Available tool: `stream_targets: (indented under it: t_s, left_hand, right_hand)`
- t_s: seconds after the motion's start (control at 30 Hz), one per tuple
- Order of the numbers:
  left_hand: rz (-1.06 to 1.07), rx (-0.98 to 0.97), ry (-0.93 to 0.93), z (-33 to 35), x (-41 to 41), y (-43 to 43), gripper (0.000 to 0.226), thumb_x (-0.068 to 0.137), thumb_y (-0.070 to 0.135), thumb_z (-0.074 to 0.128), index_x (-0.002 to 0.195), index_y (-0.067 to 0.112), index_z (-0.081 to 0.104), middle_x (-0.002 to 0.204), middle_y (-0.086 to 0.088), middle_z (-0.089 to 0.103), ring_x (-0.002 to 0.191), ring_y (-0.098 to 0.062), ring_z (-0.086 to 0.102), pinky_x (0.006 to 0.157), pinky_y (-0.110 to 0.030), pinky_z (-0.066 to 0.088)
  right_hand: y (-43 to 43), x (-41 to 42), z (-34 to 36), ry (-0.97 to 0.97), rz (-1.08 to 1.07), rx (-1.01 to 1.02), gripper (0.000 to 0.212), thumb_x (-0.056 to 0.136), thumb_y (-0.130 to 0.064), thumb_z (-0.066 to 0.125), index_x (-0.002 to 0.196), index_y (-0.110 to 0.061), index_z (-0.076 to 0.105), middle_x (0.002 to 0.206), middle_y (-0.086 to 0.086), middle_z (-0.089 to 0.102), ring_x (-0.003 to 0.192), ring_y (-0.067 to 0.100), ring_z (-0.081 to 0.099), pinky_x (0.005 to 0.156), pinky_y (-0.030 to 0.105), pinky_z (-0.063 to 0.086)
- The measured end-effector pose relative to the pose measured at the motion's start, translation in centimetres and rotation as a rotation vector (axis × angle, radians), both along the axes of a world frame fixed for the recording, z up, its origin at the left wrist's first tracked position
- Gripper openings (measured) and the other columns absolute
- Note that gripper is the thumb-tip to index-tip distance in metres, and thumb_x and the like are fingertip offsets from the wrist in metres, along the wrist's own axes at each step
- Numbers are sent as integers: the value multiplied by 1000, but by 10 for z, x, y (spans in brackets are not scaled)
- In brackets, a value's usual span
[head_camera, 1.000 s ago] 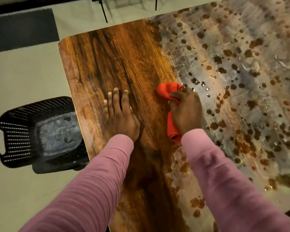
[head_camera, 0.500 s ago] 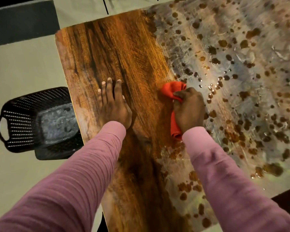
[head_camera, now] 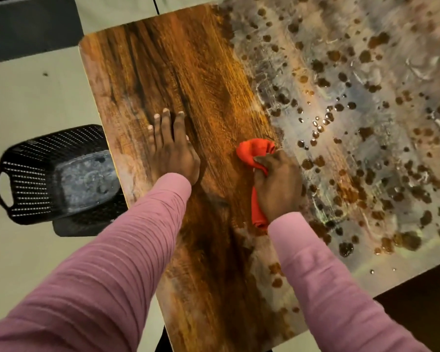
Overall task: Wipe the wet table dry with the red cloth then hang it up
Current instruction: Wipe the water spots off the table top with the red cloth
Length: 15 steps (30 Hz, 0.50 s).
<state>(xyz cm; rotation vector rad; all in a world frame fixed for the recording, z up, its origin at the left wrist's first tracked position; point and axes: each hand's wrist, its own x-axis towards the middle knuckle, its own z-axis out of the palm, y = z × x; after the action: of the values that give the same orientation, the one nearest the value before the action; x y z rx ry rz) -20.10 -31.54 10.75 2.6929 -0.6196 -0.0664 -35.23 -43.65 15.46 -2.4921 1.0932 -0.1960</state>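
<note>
On table [head_camera: 188, 72], red cloth [head_camera: 255, 152] lay bunched at the boundary between dry part and wet part beaded with droplets [head_camera: 315, 128]. Fingers of right hand [head_camera: 277, 184] curled round cloth's middle. Flat on table's dry part: left hand [head_camera: 174, 151], fingers straight. Cloth judged light, soft, limp, likely damp; best held bunched mid-length. Long axis ran along table's near-far line, wad toward far edge, tail toward near edge.
</note>
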Motion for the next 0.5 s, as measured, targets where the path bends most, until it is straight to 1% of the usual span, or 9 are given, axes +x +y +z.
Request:
stream_targets:
  t_s: [0.07,0.13,0.2,0.27,0.3,0.37,0.43,0.5]
  left_hand:
    - [0,7,-14,1,0,0,54,94,19,33,148,19,30,159,-9,21,148,-27,12,119,-45,10]
    - [-10,5,-26,2,1,0,54,94,20,33,148,18,31,158,-10,23,147,-28,14,119,-44,9]
    - [-22,-4,-23,3,1,0,53,95,22,31,147,18,32,158,-10,24,147,-29,15,119,-44,9]
    - [-54,-5,-26,4,1,0,52,95,24,28,147,18,32,158,-10,24,147,-29,15,120,-44,8]
    - [-75,-5,-26,6,1,1,52,96,24,28,147,18,32,158,-10,24,147,-29,14,120,-44,7]
    - [-136,9,-28,10,-4,6,52,95,24,29,147,17,33,158,-10,24,147,-29,15,120,-46,7]
    - [-211,16,-49,15,-19,15,55,92,24,26,146,17,34,157,-10,27,147,-30,17,119,-48,8]
    - [-224,-21,-36,20,-48,25,58,89,24,25,146,18,36,156,-10,29,146,-30,20,119,-49,12]
  right_hand:
    - [25,-5,3,-40,58,28,27,76,-10,68,100,-19,74,101,6,64,95,31,56,82,37,47]
    - [52,-18,5,-71,189,51,24,74,-8,70,95,-19,75,96,3,65,90,28,56,76,33,46]
    - [59,-28,5,-82,312,68,24,75,-8,70,97,-18,75,97,2,66,90,28,57,74,33,49]
    - [49,-31,3,-53,348,32,25,75,-8,71,98,-18,75,99,3,67,91,30,58,73,35,49]
    - [44,-31,3,-31,320,17,25,76,-8,70,99,-18,74,100,4,67,92,31,58,75,37,49]
    - [32,-29,4,-13,183,3,26,78,-8,68,103,-16,74,105,7,66,97,33,57,84,39,48]
    - [24,-25,4,16,33,2,28,81,-11,66,109,-17,72,112,6,64,103,31,56,88,36,45]
    - [29,-25,6,40,-16,0,30,81,-12,65,110,-18,72,114,7,63,104,31,57,89,35,45]
